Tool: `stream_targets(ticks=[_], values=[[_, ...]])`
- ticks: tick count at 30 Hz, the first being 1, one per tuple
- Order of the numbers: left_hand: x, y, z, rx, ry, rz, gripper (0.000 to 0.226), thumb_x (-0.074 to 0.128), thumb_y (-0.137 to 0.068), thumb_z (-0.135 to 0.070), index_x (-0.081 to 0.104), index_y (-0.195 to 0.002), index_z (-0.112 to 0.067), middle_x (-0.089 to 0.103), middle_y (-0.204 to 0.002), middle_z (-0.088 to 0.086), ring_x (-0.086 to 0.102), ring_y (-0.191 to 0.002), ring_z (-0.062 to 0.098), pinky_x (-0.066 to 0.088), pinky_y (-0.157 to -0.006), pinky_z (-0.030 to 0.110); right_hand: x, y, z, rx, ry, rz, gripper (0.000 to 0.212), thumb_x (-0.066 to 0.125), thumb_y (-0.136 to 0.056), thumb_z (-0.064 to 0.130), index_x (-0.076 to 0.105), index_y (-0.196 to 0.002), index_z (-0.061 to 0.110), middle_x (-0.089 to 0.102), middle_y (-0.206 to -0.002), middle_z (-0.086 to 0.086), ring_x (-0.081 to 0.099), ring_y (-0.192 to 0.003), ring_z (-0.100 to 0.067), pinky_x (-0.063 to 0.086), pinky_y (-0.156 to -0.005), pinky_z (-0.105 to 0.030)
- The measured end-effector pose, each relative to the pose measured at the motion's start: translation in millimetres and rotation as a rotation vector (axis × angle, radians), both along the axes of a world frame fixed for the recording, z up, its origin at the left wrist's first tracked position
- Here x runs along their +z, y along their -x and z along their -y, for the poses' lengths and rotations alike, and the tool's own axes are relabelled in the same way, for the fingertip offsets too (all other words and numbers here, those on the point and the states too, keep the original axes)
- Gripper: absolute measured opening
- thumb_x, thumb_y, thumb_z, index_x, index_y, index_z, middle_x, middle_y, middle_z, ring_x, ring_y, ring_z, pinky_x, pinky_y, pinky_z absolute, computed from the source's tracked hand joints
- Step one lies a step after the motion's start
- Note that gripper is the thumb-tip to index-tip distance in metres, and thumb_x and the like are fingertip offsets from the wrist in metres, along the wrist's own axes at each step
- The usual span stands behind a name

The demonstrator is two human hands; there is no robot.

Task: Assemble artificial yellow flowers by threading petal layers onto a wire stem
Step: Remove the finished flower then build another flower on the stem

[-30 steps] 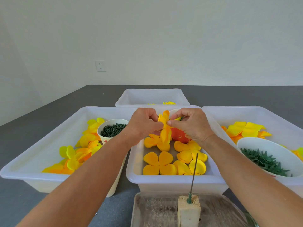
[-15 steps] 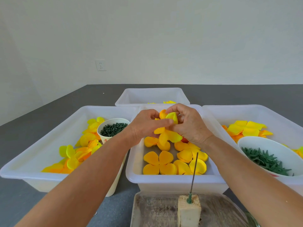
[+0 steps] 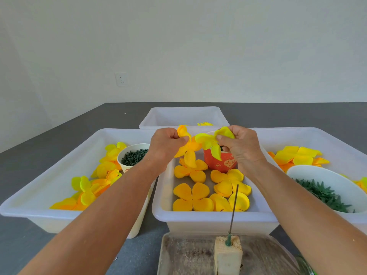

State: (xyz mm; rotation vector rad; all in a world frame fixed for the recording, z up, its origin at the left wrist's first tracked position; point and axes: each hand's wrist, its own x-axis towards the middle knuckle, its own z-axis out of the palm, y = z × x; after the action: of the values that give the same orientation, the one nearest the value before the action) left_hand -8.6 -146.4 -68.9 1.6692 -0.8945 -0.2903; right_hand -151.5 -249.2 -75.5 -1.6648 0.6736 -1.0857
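Note:
Above the middle white bin [image 3: 216, 215], my left hand [image 3: 164, 147] pinches an orange-yellow petal layer [image 3: 187, 149] that hangs down. My right hand [image 3: 241, 147] pinches a brighter lemon-yellow petal layer [image 3: 208, 141], held just apart from the orange one. Several orange petal layers [image 3: 191, 197] lie flat in the bin below. A thin wire stem [image 3: 234, 207] stands upright in a foam block [image 3: 228, 255] at the near edge, bare of petals.
A red cup [image 3: 220, 162] sits in the middle bin behind my hands. The left bin [image 3: 49, 187] holds petals and a white cup of dark green bits [image 3: 134, 155]. The right bin [image 3: 317, 135] holds petals and a white bowl of green leaves [image 3: 325, 193]. Another bin [image 3: 184, 116] stands behind.
My hands have pulled apart sideways, splitting the stuck petal stack into an orange layer on the left and a lemon-yellow layer on the right. The red cup now shows between them.

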Motion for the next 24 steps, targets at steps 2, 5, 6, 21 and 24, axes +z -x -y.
stream_targets(ticks=[2,5,6,21,24], values=[[1.2,-1.2,-0.1,0.040,0.029,-0.032,0.025,0.064,-0.086,-0.012,0.052,-0.065,-0.005,0.041,-0.067,0.014,0.041,-0.069,0.023,0.051,-0.072,0.051,-0.4,0.3,0.8,0.002,-0.032,0.004,0.015,0.067,-0.083,0.005,0.063,-0.071,0.015,0.057,-0.058,0.001,0.051,-0.045,0.001,0.043,-0.046,-0.011],[3.0,-2.2,-0.8,0.101,0.057,-0.064,0.021,0.063,-0.087,-0.011,0.054,-0.070,-0.003,0.044,-0.072,0.016,0.045,-0.071,0.025,0.051,-0.077,0.062,0.3,-0.2,1.7,-0.012,-0.069,-0.001,0.016,0.068,-0.082,0.009,0.061,-0.068,0.011,0.052,-0.056,-0.003,0.045,-0.046,-0.006,0.041,-0.045,-0.017],[4.0,-2.3,-1.3,0.116,0.071,-0.072,0.023,0.062,-0.087,-0.011,0.053,-0.067,-0.004,0.044,-0.072,0.016,0.045,-0.071,0.026,0.051,-0.074,0.062,0.5,-0.8,2.5,-0.006,-0.090,0.007,0.016,0.069,-0.082,0.009,0.061,-0.068,0.010,0.051,-0.055,-0.003,0.044,-0.045,-0.006,0.041,-0.045,-0.017],[7.5,-3.8,-1.6,0.159,0.084,-0.235,0.025,0.061,-0.089,-0.011,0.056,-0.065,-0.016,0.052,-0.076,0.006,0.054,-0.077,0.025,0.057,-0.050,0.034,2.3,-2.2,7.8,-0.080,-0.279,-0.002,0.016,0.073,-0.078,0.015,0.064,-0.066,0.019,0.070,-0.092,-0.017,0.064,-0.082,-0.029,0.052,-0.083,-0.044],[6.3,-3.1,-3.5,0.115,0.123,-0.270,0.023,0.058,-0.091,-0.009,0.058,-0.068,-0.013,0.052,-0.074,0.005,0.054,-0.070,0.020,0.056,-0.045,0.028,1.5,-0.3,5.4,0.040,-0.295,-0.247,0.017,0.078,-0.073,0.018,0.062,-0.077,0.016,0.067,-0.090,-0.012,0.062,-0.081,-0.024,0.053,-0.067,-0.033]])
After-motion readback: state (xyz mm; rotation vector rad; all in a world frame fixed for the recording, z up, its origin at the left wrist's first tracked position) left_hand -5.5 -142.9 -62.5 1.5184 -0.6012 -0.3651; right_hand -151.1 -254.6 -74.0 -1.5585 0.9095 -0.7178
